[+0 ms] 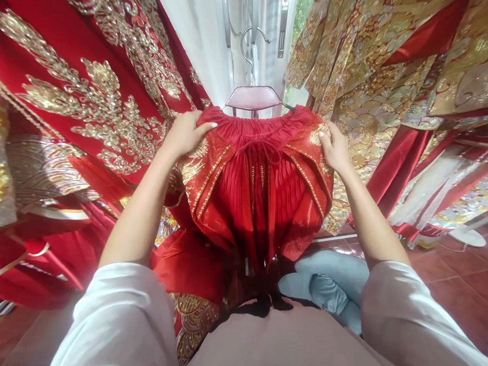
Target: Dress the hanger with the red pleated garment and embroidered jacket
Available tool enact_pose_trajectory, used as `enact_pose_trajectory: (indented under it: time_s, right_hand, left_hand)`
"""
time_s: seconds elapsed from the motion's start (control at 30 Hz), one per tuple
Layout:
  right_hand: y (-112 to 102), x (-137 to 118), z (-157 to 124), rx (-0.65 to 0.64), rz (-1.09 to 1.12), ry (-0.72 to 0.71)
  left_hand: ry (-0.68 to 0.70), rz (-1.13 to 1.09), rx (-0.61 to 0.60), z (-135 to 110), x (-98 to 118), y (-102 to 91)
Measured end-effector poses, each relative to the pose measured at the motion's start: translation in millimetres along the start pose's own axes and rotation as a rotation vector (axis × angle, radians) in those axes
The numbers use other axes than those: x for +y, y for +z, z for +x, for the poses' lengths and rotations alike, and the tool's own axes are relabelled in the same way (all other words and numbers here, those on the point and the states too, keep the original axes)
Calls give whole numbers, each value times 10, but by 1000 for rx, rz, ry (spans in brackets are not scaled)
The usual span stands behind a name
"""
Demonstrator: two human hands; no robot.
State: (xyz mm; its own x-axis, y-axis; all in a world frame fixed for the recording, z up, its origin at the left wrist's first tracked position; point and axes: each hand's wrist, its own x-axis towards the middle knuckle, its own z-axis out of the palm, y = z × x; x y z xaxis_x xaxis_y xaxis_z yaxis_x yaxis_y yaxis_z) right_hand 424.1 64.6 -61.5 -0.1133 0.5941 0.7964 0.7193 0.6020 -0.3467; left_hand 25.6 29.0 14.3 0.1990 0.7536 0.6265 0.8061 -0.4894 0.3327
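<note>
A red garment (263,194) hangs in front of me, with a gathered neckline, a tied cord bow, pleats and gold beaded trim. Its neck sits on a hanger (254,98) whose metal hook rises above it. On the garment's left shoulder edge, my left hand (187,133) is closed, thumb in front and fingers mostly behind the cloth. Across from it, my right hand (335,146) grips the other shoulder in the same way, over a gold patterned patch. Both arms reach forward, and the cloth spreads between them.
Red cloth with gold embroidery (103,82) hangs close on the left. Gold patterned garments (363,86) hang on the right. A white door frame (279,40) stands behind the hanger. Red floor tiles (444,281) and a white round base (467,236) show at lower right.
</note>
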Motion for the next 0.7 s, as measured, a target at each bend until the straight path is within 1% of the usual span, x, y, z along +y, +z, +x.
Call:
enact_pose_trajectory:
  time_s: [0.03, 0.07, 0.13, 0.23, 0.27, 0.33, 0.37, 0.43, 0.5, 0.57, 0.63, 0.7]
  right_hand:
    - [10, 48, 19, -8, 38, -9]
    - [14, 91, 39, -17, 78, -16]
    - [15, 177, 67, -23, 164, -3]
    - [26, 309, 68, 39, 259, 100]
    - [28, 345, 74, 49, 270, 142]
    - [13, 377, 128, 9, 276, 199]
    - [-5, 363, 182, -29, 280, 196]
    - [-53, 265, 331, -105, 286, 112]
    - [-92, 100, 497, -180, 252, -40]
    - [-104, -66, 635, -249, 167, -156]
    - [-92, -168, 730, -273, 98, -184]
    - [-69, -187, 794, -253, 107, -147]
  left_hand:
    - [11, -32, 10, -2, -31, 14]
    - [12, -90, -5, -5, -61, 25]
    - [-8, -277, -77, -16, -132, 44]
    - [-107, -490, -176, -33, -275, 73]
    - [-135, -518, -196, -32, -322, 76]
    - [-171, -540, -241, -14, -380, 57]
    - [-174, -534, -271, 4, -382, 34]
    - [-136, -479, -301, 51, -328, -24]
    - [-57, -366, -253, 100, -225, -64]
    - [18, -263, -159, 138, -136, -59]
    - [59, -242, -44, 169, -109, -12]
    - [66, -298, 101, 203, -147, 50]
